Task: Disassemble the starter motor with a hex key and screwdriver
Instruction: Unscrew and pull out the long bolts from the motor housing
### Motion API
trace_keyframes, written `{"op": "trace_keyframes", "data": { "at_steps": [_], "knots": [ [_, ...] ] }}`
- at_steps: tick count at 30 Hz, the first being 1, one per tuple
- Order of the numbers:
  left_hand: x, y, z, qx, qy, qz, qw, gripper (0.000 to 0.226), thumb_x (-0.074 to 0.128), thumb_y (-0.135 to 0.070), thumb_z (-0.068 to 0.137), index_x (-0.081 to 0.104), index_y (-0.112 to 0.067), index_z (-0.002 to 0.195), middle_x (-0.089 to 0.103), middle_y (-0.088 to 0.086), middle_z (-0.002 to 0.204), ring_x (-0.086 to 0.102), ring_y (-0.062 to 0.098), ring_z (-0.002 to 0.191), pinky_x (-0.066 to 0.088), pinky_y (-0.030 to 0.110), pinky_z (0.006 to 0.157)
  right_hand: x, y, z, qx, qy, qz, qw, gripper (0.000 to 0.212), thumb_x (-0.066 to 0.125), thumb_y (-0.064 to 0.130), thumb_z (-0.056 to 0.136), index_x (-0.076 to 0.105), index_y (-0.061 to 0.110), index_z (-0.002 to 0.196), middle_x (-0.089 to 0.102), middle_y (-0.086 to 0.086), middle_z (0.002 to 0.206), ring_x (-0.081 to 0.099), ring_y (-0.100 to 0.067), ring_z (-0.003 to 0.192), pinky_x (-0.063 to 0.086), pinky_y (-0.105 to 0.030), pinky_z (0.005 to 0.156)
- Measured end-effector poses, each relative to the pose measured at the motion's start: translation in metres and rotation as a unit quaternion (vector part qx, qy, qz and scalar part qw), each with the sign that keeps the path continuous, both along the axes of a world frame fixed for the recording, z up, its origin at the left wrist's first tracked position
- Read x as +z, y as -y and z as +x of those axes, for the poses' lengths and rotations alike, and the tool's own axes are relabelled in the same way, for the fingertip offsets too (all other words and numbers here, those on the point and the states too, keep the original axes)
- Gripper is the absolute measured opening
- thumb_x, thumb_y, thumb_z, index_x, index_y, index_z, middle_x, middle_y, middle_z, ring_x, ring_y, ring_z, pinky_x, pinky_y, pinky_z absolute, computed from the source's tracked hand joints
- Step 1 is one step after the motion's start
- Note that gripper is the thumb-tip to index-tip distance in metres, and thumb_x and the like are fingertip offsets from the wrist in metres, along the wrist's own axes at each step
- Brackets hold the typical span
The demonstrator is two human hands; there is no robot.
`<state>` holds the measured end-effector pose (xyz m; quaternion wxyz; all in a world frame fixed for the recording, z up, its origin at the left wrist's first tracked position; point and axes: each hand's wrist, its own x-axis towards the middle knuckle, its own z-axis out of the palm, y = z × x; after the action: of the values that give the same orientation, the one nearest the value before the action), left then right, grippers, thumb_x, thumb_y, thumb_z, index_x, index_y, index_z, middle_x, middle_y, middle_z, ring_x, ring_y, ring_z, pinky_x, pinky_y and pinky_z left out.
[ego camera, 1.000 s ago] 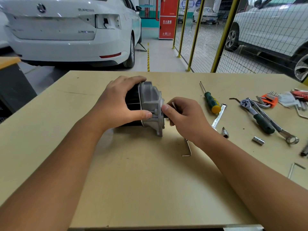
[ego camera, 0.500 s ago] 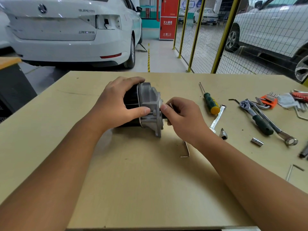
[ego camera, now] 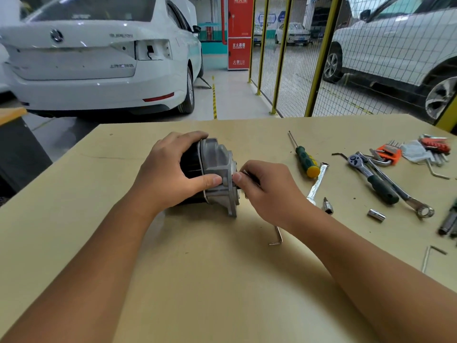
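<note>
The starter motor [ego camera: 217, 169], black body with a grey cast end housing, lies on its side in the middle of the wooden table [ego camera: 197, 280]. My left hand [ego camera: 168, 174] grips its black body from the left, thumb on the housing. My right hand [ego camera: 267, 189] is at the housing's right face, fingers curled and pinching something small and dark there; what it is stays hidden. A hex key [ego camera: 278, 235] lies on the table under my right wrist. A green-and-yellow screwdriver [ego camera: 305, 159] lies to the right.
To the right lie a combination wrench [ego camera: 316, 183], a ratchet with green handle [ego camera: 373, 179], a long wrench [ego camera: 405, 196], two sockets [ego camera: 327, 206] [ego camera: 376, 215], an orange hex key set [ego camera: 388, 153] and another hex key [ego camera: 427, 258]. Cars and a yellow mesh fence stand beyond the table.
My right thumb and fingers have shifted slightly at the housing's face. The motor and my left hand stay where they were.
</note>
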<state>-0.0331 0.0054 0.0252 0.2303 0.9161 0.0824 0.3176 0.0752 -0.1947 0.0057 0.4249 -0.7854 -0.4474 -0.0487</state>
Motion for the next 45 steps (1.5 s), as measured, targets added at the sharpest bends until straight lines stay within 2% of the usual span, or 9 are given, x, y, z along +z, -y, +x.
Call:
{"op": "trace_keyframes", "data": {
  "at_steps": [6,10,18,22,25,33,36,41,45],
  "knots": [
    [-0.001,-0.001,0.001,-0.003,0.003,0.001,1.0,0.088,0.08,-0.063,0.062,0.054,-0.041,0.143,0.059,-0.01,0.126,0.055,0.018,0.121,0.047,0.041,0.103,0.007,0.006,0.005,0.032,-0.037,0.001,0.999,0.01,0.071,0.022,0.092,0.062,0.023,0.089,0.062,0.007,0.072,0.058,-0.014,0.071,0.047,-0.027,0.065],
    [-0.002,0.0,0.002,0.001,0.0,0.004,1.0,0.091,0.075,-0.071,0.059,0.053,-0.042,0.143,0.058,-0.012,0.124,0.054,0.017,0.12,0.049,0.042,0.102,0.006,0.005,0.004,0.036,-0.015,-0.011,0.999,0.02,0.064,0.038,0.096,0.065,0.02,0.087,0.064,0.004,0.067,0.057,-0.012,0.064,0.045,-0.03,0.061],
    [-0.001,0.0,0.0,0.005,-0.011,0.001,1.0,0.097,0.071,-0.078,0.057,0.052,-0.042,0.145,0.057,-0.012,0.127,0.053,0.017,0.122,0.048,0.04,0.102,0.003,0.007,0.004,0.031,-0.023,0.034,0.999,0.011,0.071,0.029,0.092,0.068,0.019,0.089,0.061,0.006,0.066,0.053,-0.009,0.063,0.042,-0.023,0.059],
    [-0.001,0.0,0.0,0.007,-0.013,0.001,1.0,0.096,0.071,-0.077,0.058,0.052,-0.041,0.145,0.057,-0.012,0.128,0.052,0.017,0.122,0.047,0.039,0.101,0.005,0.005,0.002,0.012,0.017,-0.021,1.0,0.032,0.064,0.035,0.097,0.065,0.008,0.08,0.062,-0.009,0.068,0.056,-0.024,0.067,0.046,-0.041,0.065],
    [0.0,0.0,0.0,0.01,-0.018,0.002,1.0,0.097,0.071,-0.077,0.057,0.051,-0.042,0.146,0.056,-0.012,0.128,0.052,0.017,0.122,0.046,0.038,0.1,0.012,0.01,0.007,0.007,0.017,0.003,1.0,0.022,0.068,0.03,0.095,0.067,0.011,0.084,0.064,-0.007,0.072,0.059,-0.024,0.071,0.048,-0.039,0.066],
    [0.003,0.005,-0.004,0.034,-0.003,0.061,0.998,0.096,0.067,-0.08,0.059,0.052,-0.042,0.146,0.055,-0.011,0.133,0.042,0.02,0.124,0.047,0.05,0.1,0.019,0.027,0.039,-0.126,-0.099,0.076,0.984,0.031,0.066,0.031,0.095,0.065,0.005,0.077,0.067,-0.01,0.065,0.055,-0.003,0.054,0.038,-0.015,0.049],
    [0.006,0.008,-0.004,0.031,0.012,0.086,0.996,0.094,0.069,-0.077,0.059,0.055,-0.04,0.143,0.057,-0.012,0.136,0.046,0.022,0.124,0.047,0.055,0.099,0.017,0.026,0.042,-0.161,-0.124,0.068,0.977,0.036,0.066,0.034,0.094,0.064,0.004,0.077,0.067,-0.014,0.07,0.053,0.0,0.05,0.036,-0.024,0.051],
    [0.007,0.009,-0.004,-0.005,-0.022,0.055,0.998,0.096,0.067,-0.076,0.059,0.051,-0.04,0.147,0.055,-0.015,0.14,0.046,0.021,0.127,0.044,0.057,0.104,0.012,0.026,0.047,-0.175,-0.136,0.006,0.975,0.03,0.07,0.034,0.091,0.067,0.006,0.08,0.069,-0.018,0.081,0.066,-0.029,0.08,0.043,-0.031,0.064],
    [0.008,0.008,-0.007,-0.009,-0.051,0.069,0.996,0.109,0.068,-0.083,0.053,0.043,-0.043,0.152,0.051,-0.016,0.145,0.042,0.019,0.131,0.043,0.058,0.106,0.01,0.027,0.049,-0.175,-0.147,-0.058,0.972,0.028,0.071,0.032,0.09,0.068,0.005,0.082,0.07,-0.018,0.084,0.067,-0.032,0.088,0.048,-0.032,0.068]
  ]
}}
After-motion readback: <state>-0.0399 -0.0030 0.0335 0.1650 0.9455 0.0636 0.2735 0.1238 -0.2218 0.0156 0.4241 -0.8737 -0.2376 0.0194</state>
